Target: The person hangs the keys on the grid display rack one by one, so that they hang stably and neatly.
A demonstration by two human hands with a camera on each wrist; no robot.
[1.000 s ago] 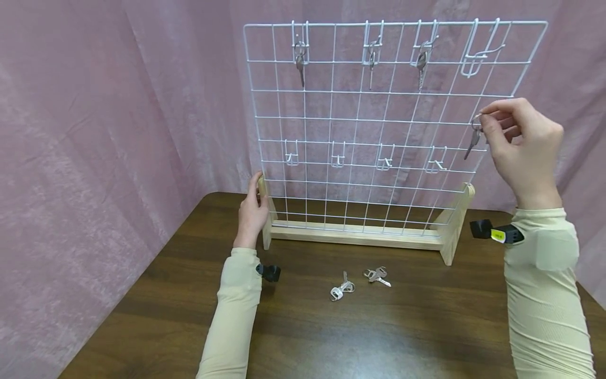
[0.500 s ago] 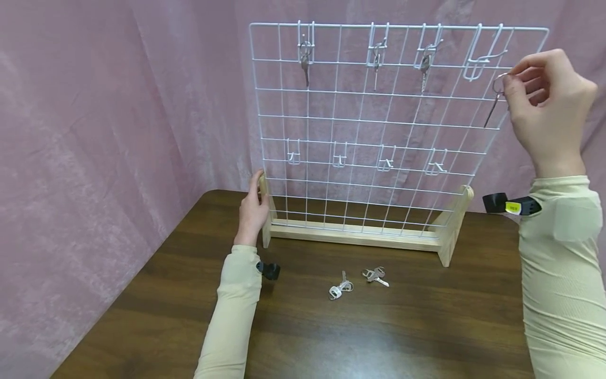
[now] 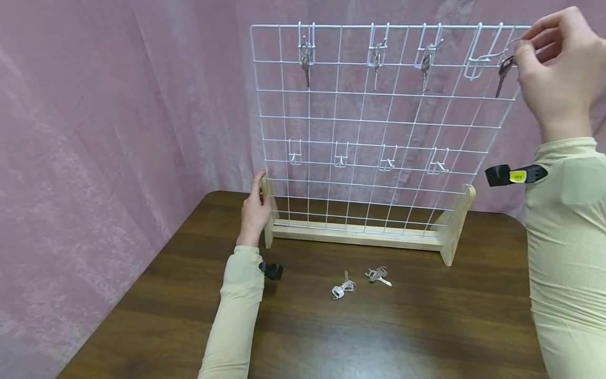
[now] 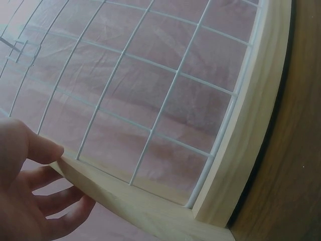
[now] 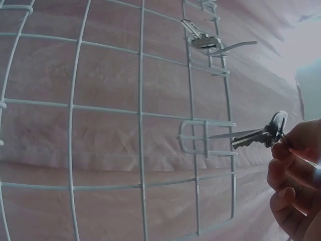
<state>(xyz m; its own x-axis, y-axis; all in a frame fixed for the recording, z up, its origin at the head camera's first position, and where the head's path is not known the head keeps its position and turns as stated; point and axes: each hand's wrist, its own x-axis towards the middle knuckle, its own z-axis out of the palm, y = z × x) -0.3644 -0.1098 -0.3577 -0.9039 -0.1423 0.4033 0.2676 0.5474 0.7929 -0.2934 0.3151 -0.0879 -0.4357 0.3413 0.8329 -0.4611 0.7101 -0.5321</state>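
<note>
My right hand (image 3: 563,73) pinches the ring of a key (image 3: 505,71) between thumb and fingertips. The key hangs beside the tip of the upper rightmost white hook (image 3: 477,61), and in the right wrist view the key (image 5: 253,136) overlaps that hook's prong. On the left, my left hand (image 3: 255,213) grips the top of the stand's wooden side upright (image 3: 268,231). The left wrist view has the thumb on one face of the upright (image 4: 108,196) and fingers on the other. A white wire grid (image 3: 350,123) stands upright in the wooden base.
Single keys hang from the upper left hook (image 3: 305,66), the second hook (image 3: 376,60) and the third hook (image 3: 425,63). Lower down is a row of several short hooks (image 3: 386,164). Two ringed keys, a left one (image 3: 339,291) and a right one (image 3: 377,275), lie on the brown table (image 3: 303,331).
My right hand has risen with the key from beside the grid's middle to the upper right hook. The left hand keeps its grip on the upright.
</note>
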